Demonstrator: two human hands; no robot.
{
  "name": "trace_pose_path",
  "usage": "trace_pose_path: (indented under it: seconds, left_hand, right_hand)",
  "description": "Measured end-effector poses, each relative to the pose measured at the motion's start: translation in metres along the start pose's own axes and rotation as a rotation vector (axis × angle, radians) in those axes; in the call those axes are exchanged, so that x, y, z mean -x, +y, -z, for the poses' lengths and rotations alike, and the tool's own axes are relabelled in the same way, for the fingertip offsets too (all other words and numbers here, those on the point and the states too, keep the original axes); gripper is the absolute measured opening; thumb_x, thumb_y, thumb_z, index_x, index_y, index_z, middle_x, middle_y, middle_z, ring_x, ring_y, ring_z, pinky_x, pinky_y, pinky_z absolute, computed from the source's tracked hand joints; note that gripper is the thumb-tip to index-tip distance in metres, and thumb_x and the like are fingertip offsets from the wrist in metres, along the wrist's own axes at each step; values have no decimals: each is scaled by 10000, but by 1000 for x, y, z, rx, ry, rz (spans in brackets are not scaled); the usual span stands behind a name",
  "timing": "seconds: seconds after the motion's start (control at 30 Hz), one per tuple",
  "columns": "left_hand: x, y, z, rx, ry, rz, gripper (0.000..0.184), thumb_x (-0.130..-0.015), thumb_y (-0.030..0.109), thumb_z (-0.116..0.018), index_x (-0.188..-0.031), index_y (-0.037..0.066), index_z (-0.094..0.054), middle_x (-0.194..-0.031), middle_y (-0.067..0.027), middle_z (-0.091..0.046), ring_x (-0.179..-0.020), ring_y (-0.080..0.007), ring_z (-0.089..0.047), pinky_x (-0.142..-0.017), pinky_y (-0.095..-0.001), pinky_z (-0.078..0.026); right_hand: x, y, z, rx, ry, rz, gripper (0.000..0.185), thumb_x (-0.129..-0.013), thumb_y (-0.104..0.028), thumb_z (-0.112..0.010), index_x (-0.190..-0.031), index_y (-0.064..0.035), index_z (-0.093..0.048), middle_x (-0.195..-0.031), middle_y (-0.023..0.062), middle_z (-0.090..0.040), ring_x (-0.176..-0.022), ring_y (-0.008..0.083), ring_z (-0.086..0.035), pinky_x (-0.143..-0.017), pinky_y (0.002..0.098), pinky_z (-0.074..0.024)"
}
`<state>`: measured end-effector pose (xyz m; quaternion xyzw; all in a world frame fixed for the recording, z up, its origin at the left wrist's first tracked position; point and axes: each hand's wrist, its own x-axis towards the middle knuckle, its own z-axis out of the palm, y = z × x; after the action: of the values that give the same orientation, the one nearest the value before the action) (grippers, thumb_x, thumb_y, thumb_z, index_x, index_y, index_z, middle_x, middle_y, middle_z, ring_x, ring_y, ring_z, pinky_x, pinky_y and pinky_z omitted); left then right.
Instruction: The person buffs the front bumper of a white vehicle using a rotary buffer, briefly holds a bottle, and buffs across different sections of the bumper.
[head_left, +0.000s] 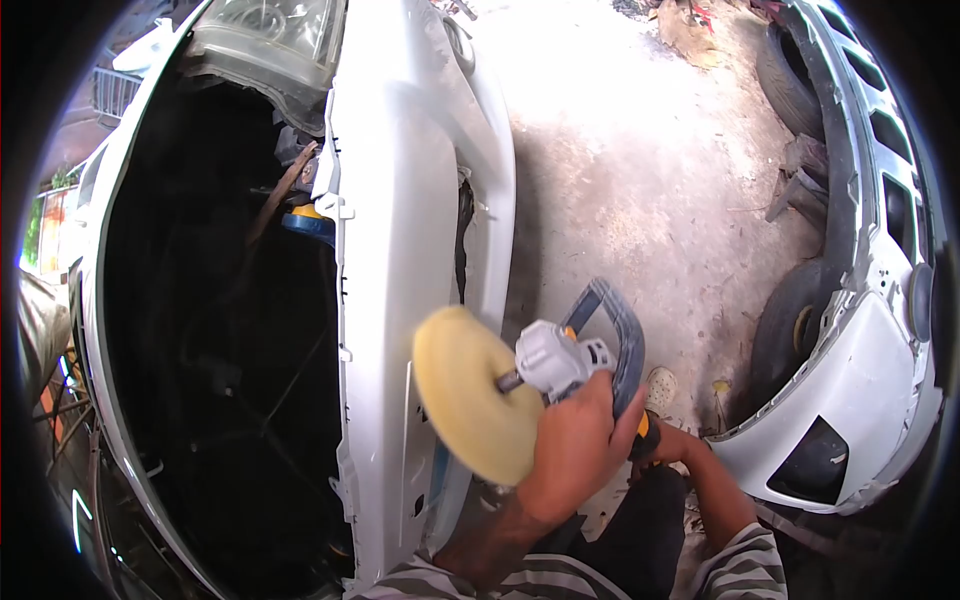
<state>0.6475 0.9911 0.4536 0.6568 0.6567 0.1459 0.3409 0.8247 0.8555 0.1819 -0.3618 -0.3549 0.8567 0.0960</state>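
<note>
A polisher (552, 358) with a grey head and a dark loop handle is held in front of me. Its round yellow pad (470, 392) is tilted on edge beside the white bumper (400, 250); whether they touch, I cannot tell. My left hand (580, 440) wraps round the polisher near its head and the loop handle. Lower and further right, my right hand (660, 443) is closed on the polisher's rear body, partly hidden behind my left hand.
Another white bumper (840, 400) stands on the right, with tyres (785, 325) beside it. Concrete floor (620, 170) lies between the two bumpers. A blue and yellow object (308, 224) is inside the dark opening on the left. A light shoe (661, 388) shows below.
</note>
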Motion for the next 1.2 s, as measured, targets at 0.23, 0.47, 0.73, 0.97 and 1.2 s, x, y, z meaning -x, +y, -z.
trace_pose_path:
  seconds: [0.23, 0.47, 0.73, 0.97, 1.2]
  left_hand:
    - [10, 3, 1, 73, -69, 112, 294, -937, 246, -642, -915, -37, -564, -698, -237, -609, -659, -437, -623, -567, -466, -482]
    - [5, 8, 1, 143, 22, 87, 317, -941, 257, -635, -909, -45, -545, -690, -244, -597, -651, -443, -614, -565, -478, -471]
    - [-37, 3, 7, 13, 67, -45, 333, -920, 272, -653, -824, -22, -530, -664, -242, -597, -632, -442, -609, -560, -498, -467]
    - [-35, 0, 5, -50, -8, -22, 349, -924, 288, -649, -802, -15, -529, -642, -230, -598, -620, -431, -615, -554, -495, -473]
    - [9, 1, 0, 55, -50, 72, 360, -933, 273, -647, -819, -45, -523, -675, -255, -596, -618, -443, -607, -539, -485, -461]
  right_hand:
    - [28, -49, 10, 90, -57, -200, 623, -645, -127, -850, -1198, -43, -575, -956, 61, -700, -847, 153, -666, -765, 314, -539]
    - [37, -61, 42, 185, -26, -214, 542, -647, -64, -818, -1146, -30, -609, -966, 64, -702, -841, 139, -667, -750, 306, -548]
    - [7, -69, 12, -52, 110, -70, 536, -637, -12, -797, -1136, -47, -603, -918, 38, -681, -782, 149, -658, -726, 306, -548]
    - [-12, -41, -1, -56, 59, 46, 519, -643, -5, -777, -1129, -66, -606, -879, 28, -679, -782, 167, -664, -735, 319, -544]
    - [19, -37, 2, 57, -112, -83, 463, -634, -29, -821, -1062, -41, -643, -858, 44, -688, -729, 156, -664, -639, 310, -540]
